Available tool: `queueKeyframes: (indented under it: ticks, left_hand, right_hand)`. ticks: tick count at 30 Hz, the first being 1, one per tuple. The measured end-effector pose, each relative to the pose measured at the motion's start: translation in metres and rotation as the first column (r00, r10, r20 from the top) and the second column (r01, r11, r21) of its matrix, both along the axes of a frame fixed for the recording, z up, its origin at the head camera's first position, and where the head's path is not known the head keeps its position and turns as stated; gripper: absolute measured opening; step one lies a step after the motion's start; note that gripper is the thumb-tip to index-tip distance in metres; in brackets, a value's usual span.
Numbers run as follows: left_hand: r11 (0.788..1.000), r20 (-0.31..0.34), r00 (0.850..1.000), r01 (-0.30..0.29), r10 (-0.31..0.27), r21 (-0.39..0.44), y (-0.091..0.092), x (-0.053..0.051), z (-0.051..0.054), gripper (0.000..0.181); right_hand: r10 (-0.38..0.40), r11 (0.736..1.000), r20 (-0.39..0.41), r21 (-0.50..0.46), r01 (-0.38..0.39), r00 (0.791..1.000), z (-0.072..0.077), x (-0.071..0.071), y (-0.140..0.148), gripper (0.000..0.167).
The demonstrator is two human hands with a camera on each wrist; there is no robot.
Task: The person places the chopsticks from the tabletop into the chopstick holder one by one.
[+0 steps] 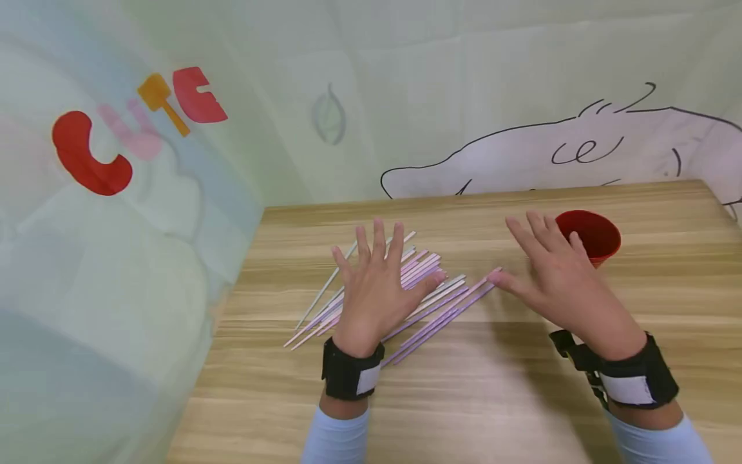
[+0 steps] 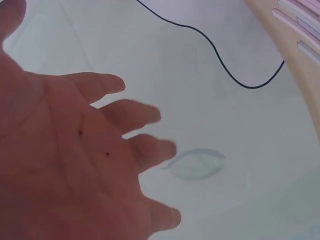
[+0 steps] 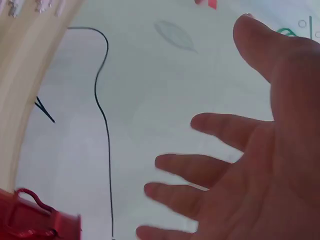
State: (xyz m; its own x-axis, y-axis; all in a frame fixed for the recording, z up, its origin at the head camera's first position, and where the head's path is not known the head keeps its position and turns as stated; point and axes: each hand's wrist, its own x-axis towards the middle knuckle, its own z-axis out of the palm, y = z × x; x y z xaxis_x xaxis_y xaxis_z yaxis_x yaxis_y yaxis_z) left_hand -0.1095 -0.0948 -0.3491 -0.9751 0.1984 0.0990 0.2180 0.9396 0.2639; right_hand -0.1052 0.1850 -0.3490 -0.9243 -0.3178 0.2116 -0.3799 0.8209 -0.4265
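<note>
My left hand (image 1: 375,293) is raised over a loose pile of thin paper straws (image 1: 437,308), fingers spread and holding nothing. The straws are pink, lilac and whitish and lie at a slant on the table; the hand hides part of them. To the right, my right hand (image 1: 559,283) hovers with its fingers spread, also without anything in it. Just behind it stands a red cup-like container (image 1: 603,238), partly covered by the fingers. The right wrist view shows the red container (image 3: 40,220) at the lower left, below the bare palm (image 3: 250,190).
The wooden table (image 1: 255,399) meets a pale printed cloth (image 1: 359,129) along its back and left edges. Coloured letters are printed on the left cloth. Both wrists wear black straps (image 1: 632,380).
</note>
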Motion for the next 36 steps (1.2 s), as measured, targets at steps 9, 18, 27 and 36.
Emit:
queueKeyframes:
  ticks: [9,18,27,36]
  left_hand:
    - [0.986,-0.032,0.993,0.113,-0.109,0.122,0.007,-0.005,-0.008,0.092]
    - [0.908,-0.137,0.953,0.3,-0.271,0.292,0.021,-0.009,-0.019,0.068]
    - [0.833,-0.053,0.949,0.299,-0.31,0.465,0.039,-0.009,-0.034,0.055]
    - [0.776,0.037,0.952,0.226,-0.305,0.588,0.047,-0.012,-0.045,0.049]
  right_hand:
    - [0.214,0.975,-0.227,-0.006,-0.221,0.95,-0.028,-0.014,-0.019,0.057]
    - [0.276,0.961,-0.13,0.012,-0.277,0.952,-0.052,-0.024,-0.027,0.036]
    - [0.306,0.952,-0.055,-0.003,-0.306,0.951,-0.071,-0.027,-0.03,0.021]
    - [0.292,0.956,-0.057,0.006,-0.292,0.955,-0.089,-0.032,-0.032,0.014]
